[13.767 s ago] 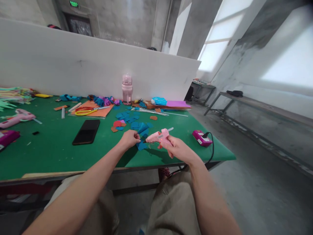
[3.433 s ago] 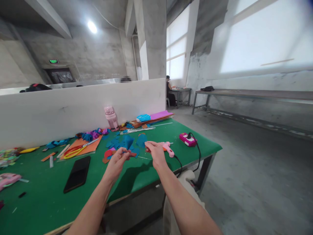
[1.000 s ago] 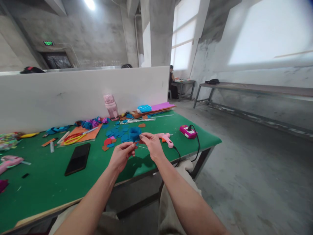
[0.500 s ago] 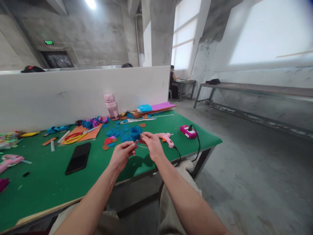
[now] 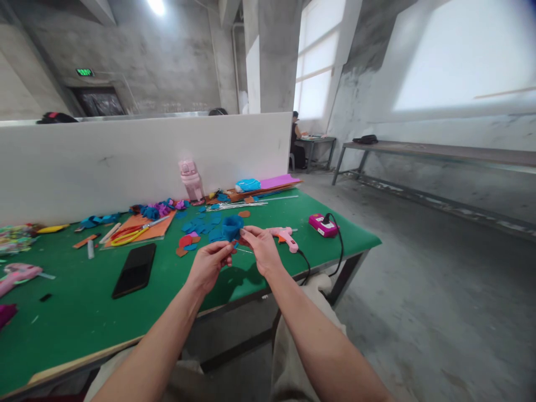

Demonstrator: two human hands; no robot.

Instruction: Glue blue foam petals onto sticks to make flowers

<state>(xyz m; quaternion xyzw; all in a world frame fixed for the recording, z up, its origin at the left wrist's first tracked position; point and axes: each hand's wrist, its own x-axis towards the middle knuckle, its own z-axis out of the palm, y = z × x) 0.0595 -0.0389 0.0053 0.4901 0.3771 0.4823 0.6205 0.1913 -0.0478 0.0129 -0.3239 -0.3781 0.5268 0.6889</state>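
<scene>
Over the front of the green table, a blue felt flower (image 5: pixel 231 228), cupped and open at the top, is held up between both hands. My left hand (image 5: pixel 213 261) pinches its underside with thumb and forefinger. From the other side my right hand (image 5: pixel 259 245) grips the lower right edge of the blue felt. Cut blue felt pieces (image 5: pixel 200 225) lie scattered behind and to the left of the flower, with a red round piece (image 5: pixel 185 241) among them. A pink glue gun (image 5: pixel 286 238) rests just right of my right hand.
On the green table (image 5: pixel 167 307) lie a black phone (image 5: pixel 134 270), yellow-handled pliers (image 5: pixel 128 238), a second pink glue gun (image 5: pixel 19 276) and a magenta power socket (image 5: pixel 323 225) with a black cable. A pink bottle (image 5: pixel 191 181) stands by the white partition (image 5: pixel 104 162). Another person (image 5: pixel 297 142) sits far back.
</scene>
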